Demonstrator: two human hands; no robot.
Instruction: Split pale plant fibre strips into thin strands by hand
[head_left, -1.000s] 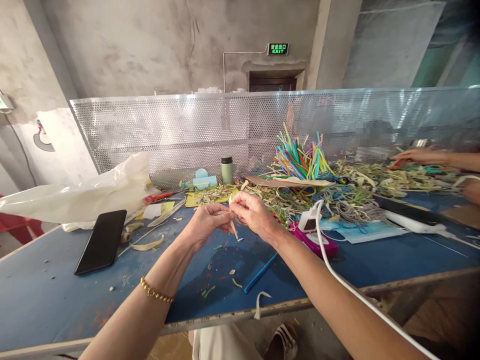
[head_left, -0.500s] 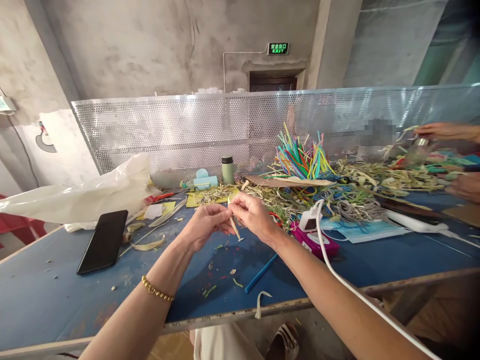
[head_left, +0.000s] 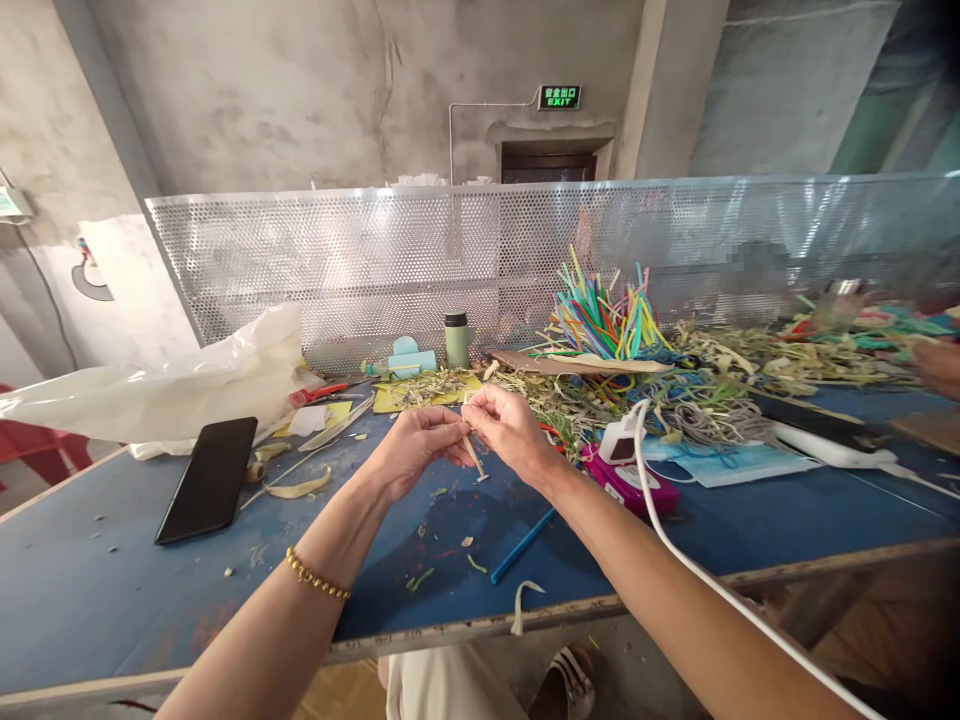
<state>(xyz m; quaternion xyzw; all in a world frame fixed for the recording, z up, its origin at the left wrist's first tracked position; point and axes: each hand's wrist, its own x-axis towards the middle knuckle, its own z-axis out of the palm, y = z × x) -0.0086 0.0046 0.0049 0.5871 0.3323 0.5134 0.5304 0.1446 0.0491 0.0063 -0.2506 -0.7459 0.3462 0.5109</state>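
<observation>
In the head view, my left hand [head_left: 417, 448] and my right hand [head_left: 507, 428] meet fingertip to fingertip above the blue tabletop [head_left: 360, 560]. Both are closed on a thin, pale strip of dried plant fibre [head_left: 475, 458]. Its lower end hangs below the fingers and looks slightly frayed, while the upper part is mostly covered by my fingertips. Beneath and in front of the hands lie small scraps, a blue stick [head_left: 523, 546] and a loose curled pale strip [head_left: 525, 602] at the table's front edge.
Left are a black phone [head_left: 207, 482], a plastic bag [head_left: 187, 385] and red-handled scissors [head_left: 319, 393]. Behind stand a green bottle [head_left: 457, 340] and colourful stems [head_left: 604, 315]. Right are a purple box [head_left: 637, 485], a white cable [head_left: 651, 510], a face mask [head_left: 739, 463] and another person's hand [head_left: 937, 368].
My hands stay almost in place, still on the strip, with small finger movement. At the right, the other person's raised hand has left the view and their lower hand has moved right.
</observation>
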